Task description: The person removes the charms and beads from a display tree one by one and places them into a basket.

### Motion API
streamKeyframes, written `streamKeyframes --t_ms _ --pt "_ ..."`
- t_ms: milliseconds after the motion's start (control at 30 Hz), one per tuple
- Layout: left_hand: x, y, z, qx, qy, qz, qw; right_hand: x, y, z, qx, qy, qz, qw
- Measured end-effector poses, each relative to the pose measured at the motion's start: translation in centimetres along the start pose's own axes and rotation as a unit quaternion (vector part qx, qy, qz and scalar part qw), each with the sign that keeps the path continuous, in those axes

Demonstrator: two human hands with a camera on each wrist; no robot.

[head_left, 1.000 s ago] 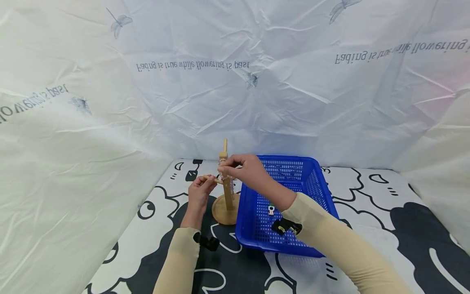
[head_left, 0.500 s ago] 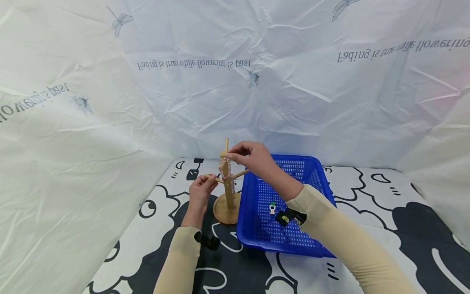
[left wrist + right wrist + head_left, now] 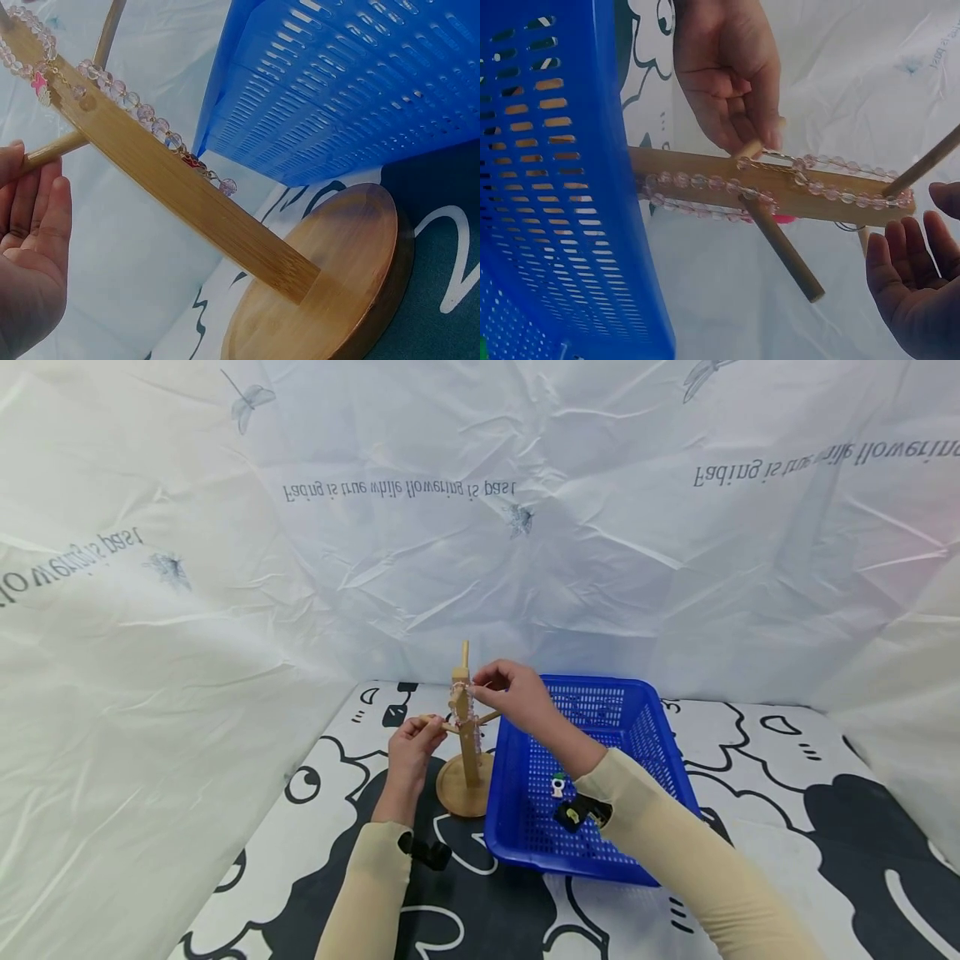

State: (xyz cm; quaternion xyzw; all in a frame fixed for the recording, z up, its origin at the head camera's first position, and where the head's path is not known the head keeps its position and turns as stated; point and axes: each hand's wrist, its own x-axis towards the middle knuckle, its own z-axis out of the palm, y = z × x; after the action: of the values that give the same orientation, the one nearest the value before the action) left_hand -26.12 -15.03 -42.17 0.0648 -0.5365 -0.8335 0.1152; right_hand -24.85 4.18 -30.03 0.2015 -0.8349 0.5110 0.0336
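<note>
A wooden jewelry stand (image 3: 469,764) with several pegs rises from a round base (image 3: 330,285). My left hand (image 3: 411,753) pinches the end of the left peg (image 3: 56,150) between thumb and fingers. One bracelet of clear pink beads (image 3: 855,199) loops round the upper pegs; another beaded strand (image 3: 142,112) hangs lower along the post. A pink star charm (image 3: 39,84) dangles from the upper beads. Close beside the stand's top is my right hand (image 3: 521,697), thumb and fingers apart near the upper bracelet, gripping nothing.
A blue plastic basket (image 3: 491,827) stands right of the stand, under my right forearm. Inside lies a small white piece with green on it (image 3: 558,787). The cloth (image 3: 300,852) has black-and-white cartoon shapes. Pale plastic sheeting (image 3: 420,560) rises behind.
My right hand has left the front of the post, rising to the right and then lowering a little. The upper bracelet now shows. My left hand stays on its peg.
</note>
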Motion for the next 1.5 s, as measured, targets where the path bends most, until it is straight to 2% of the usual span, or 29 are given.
streamKeyframes --t_ms 467,1067,1267,1500 --pt "0.1 -0.1 -0.1 0.004 -0.006 0.002 1.0 0.2 0.8 1.8 0.018 0.04 0.014 0.999" --pt "0.2 -0.3 -0.1 0.002 -0.005 -0.001 1.0 0.0 0.9 3.0 0.036 0.077 0.003 0.996" --pt "0.2 -0.3 -0.1 0.004 -0.004 -0.001 1.0 0.0 1.1 3.1 0.027 0.084 -0.006 0.996" --pt "0.2 -0.3 -0.1 0.0 -0.004 0.003 1.0 0.0 1.0 2.9 0.043 0.08 0.007 0.996"
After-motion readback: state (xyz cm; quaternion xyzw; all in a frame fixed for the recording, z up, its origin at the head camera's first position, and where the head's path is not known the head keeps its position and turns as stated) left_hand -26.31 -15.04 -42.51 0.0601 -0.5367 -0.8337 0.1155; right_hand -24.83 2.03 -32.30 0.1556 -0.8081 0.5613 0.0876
